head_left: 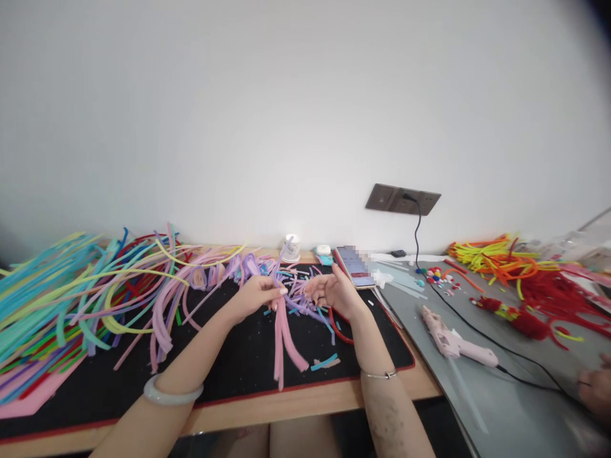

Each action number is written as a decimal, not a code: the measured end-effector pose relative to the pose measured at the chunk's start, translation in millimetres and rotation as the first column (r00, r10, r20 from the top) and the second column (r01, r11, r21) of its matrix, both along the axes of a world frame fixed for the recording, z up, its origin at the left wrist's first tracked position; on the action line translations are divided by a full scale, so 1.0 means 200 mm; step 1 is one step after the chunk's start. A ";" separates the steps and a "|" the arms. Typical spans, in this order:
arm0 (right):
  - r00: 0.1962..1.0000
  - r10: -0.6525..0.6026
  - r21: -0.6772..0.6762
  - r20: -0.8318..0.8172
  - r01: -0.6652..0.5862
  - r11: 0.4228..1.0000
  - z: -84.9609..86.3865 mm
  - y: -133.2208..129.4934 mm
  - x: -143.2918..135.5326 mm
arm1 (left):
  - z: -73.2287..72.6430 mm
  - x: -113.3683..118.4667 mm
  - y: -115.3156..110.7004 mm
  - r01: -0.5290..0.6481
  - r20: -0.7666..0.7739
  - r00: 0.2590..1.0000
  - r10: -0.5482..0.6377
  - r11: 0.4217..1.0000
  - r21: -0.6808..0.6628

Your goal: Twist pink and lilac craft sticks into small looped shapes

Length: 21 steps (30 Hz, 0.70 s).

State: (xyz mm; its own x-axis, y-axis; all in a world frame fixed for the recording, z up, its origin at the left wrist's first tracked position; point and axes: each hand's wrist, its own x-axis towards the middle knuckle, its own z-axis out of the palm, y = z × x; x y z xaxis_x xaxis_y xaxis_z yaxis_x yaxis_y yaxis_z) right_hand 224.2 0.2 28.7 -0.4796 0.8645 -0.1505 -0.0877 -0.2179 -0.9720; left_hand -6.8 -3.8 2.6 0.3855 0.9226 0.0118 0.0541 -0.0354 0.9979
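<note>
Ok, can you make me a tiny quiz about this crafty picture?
1. Which hand holds the long, pink, fuzzy strips?
2. True or false: the pale-pink plastic glue gun lies on the flat grey surface.
3. Where does the thin black cable plug in: A, the flat black mat; B, the brown rectangular wall panel; C, the round white spool?

Key: 1, the left hand; 2, true; 3, B.
</note>
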 end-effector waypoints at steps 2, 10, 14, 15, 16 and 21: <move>0.991 0.132 -0.048 0.015 -0.131 0.990 0.00 -0.01 0.00 | -0.01 0.01 -0.02 0.126 -0.004 0.992 -0.127 0.991 -0.032; 0.914 0.273 0.037 0.300 -0.297 0.954 -0.08 -0.09 -0.18 | -0.03 0.05 -0.01 -0.001 -0.019 1.000 0.002 0.999 0.032; 0.940 0.243 0.015 0.239 -0.254 0.967 -0.11 -0.11 -0.22 | -0.03 0.07 -0.02 -0.149 -0.037 0.987 0.159 0.971 0.188; 0.949 0.232 -0.009 0.212 -0.236 0.972 -0.11 -0.11 -0.23 | -0.02 0.07 -0.02 -0.168 -0.056 0.981 0.186 0.958 0.231; 0.957 0.221 -0.035 0.185 -0.219 0.975 -0.12 -0.11 -0.24 | -0.02 0.07 -0.03 -0.180 -0.077 0.975 0.208 0.945 0.273; 0.981 0.144 -0.131 0.126 -0.128 0.983 -0.13 -0.12 -0.28 | -0.01 0.07 -0.05 -0.221 -0.128 0.947 0.295 0.886 0.408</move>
State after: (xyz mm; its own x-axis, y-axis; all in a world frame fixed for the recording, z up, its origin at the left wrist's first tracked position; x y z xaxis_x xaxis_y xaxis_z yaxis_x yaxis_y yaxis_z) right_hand 168.8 -23.9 1.9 -0.5596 0.7637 -0.3220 0.0806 -0.3365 -0.9382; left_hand 8.0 -13.6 0.8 0.1640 0.9267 0.3382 0.2924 -0.3731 0.8805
